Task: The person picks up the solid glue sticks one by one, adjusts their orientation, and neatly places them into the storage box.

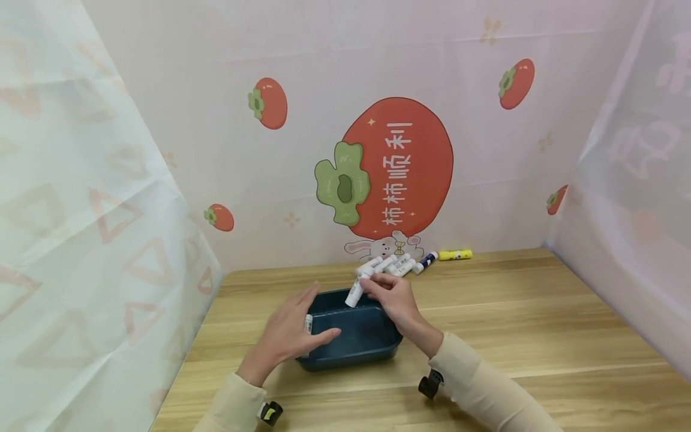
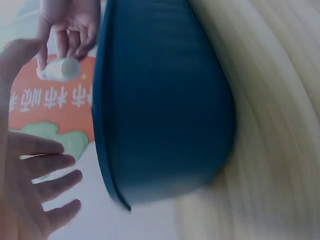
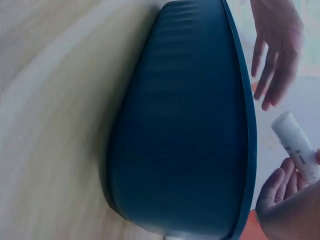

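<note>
My right hand [image 1: 396, 300] pinches a white glue stick [image 1: 354, 293] between thumb and fingers, over the far side of a dark blue plastic basin [image 1: 351, 363]. In the right wrist view this glue stick [image 3: 296, 146] shows small dark print and stands out beyond the basin's rim. Over the basin's left end is my left hand [image 1: 288, 330], fingers extended and thumb spread, holding nothing. Another white glue stick [image 1: 308, 324] shows inside the basin at the left, partly hidden behind that hand. The left wrist view shows the basin's outer wall [image 2: 165, 100].
Behind the basin, several white glue sticks [image 1: 399, 264] lie in a cluster against the back wall. A dark blue one [image 1: 425, 263] and a yellow one [image 1: 455, 255] lie to their right. Printed sheets [image 1: 108, 210] enclose the wooden table [image 1: 518, 324] at the back and sides.
</note>
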Available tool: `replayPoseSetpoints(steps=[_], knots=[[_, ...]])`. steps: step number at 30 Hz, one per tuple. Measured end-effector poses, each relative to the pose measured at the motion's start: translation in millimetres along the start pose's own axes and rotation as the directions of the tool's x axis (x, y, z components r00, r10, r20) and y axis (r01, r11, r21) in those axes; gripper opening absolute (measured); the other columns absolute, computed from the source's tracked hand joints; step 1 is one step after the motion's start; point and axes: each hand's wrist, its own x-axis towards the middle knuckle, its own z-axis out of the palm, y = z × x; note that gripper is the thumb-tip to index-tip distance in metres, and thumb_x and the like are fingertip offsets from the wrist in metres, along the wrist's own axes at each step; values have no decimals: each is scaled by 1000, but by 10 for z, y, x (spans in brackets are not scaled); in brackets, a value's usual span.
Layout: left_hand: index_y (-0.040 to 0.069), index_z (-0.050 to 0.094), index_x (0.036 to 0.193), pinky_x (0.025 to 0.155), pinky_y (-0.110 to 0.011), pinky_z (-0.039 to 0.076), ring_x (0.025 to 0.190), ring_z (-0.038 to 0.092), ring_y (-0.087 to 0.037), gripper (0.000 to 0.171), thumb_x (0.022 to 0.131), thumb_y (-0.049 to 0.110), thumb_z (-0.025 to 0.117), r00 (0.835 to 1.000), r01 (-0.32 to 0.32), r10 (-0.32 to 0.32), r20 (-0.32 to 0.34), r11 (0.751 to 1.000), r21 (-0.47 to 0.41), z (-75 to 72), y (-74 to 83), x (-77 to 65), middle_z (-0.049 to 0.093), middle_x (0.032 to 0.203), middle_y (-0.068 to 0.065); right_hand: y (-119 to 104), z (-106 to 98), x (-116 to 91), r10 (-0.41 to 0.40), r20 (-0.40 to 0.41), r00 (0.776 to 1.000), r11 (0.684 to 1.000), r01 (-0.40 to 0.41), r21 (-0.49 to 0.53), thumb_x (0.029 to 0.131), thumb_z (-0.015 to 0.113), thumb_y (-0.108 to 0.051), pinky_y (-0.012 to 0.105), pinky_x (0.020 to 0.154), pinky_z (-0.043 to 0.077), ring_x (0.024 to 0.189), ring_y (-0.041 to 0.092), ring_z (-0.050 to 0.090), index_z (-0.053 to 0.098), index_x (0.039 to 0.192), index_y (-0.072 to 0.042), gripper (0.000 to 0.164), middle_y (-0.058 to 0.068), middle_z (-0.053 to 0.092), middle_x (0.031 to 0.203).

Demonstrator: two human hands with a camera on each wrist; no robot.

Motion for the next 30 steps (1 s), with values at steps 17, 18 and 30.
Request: replayPoseSetpoints(steps=[17, 18, 30], knots=[[-3, 26, 165, 130, -57, 32, 161, 29, -39, 131, 80, 90, 60, 990, -21, 8, 138, 996, 90, 51, -406, -348, 25, 175, -21, -99, 263, 6, 43, 255, 966, 899, 74, -432, 95, 80, -32, 29, 71, 60, 81, 18, 71, 83, 104, -8, 25, 4, 77, 94], [-4, 26, 165, 129, -58, 32, 161, 29, -39, 131, 80, 90, 60, 990, -21, 8, 139, 996, 91, 57, -416, -355, 25, 174, -21, -96, 284, 5, 61, 268, 961, 891, 68, -449, 95, 80, -33, 30, 70, 60, 81, 17, 70, 83, 103, -8, 26, 4, 77, 93], [-2, 25, 166, 131, -59, 28, 162, 28, -37, 126, 84, 87, 59, 984, 0, -14, 177, 997, 77, 95, -444, -390, 19, 177, -19, 0, 630, -47, 203, 327, 923, 849, 1, -529, 91, 84, -28, 34, 69, 64, 74, 21, 76, 83, 84, -7, 22, 4, 79, 76]])
